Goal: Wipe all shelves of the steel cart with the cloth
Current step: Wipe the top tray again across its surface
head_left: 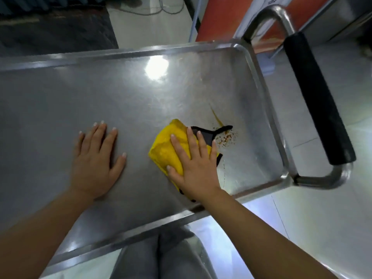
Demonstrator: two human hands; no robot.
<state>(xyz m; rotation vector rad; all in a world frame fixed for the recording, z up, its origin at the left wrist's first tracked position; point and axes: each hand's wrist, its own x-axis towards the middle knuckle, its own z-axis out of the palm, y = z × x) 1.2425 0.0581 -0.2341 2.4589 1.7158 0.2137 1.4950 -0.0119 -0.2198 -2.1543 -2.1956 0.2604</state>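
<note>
— What's nearest the camera?

— Two bare forearms reaching over the near rim of the steel cart's top shelf point(60, 101). One shelf shows in full; a lower surface peeks out below the near rim.

— And the hands?

— The left hand point(96, 160) lies flat on bare steel, fingers straight and spread, holding nothing. The right hand point(193, 162) presses down on the one cloth point(167, 146) with straight, splayed fingers, not curled round it.

— Where is that cloth, exactly?

— On the top shelf, right of centre and well apart from the left hand. It is yellow with black trim (folded into a wad); its long axis runs from the near rim diagonally up and away. A black tail points right toward the handle end.

— Anything beyond it?

— One patch of orange-brown specks point(226, 138) just past the fingertips, with one streak running farther away. Beyond, the cart's single handle with a black grip point(316, 97).

— Any writing?

— Dark marks on a white panel at the top edge, too cropped to read.
</note>
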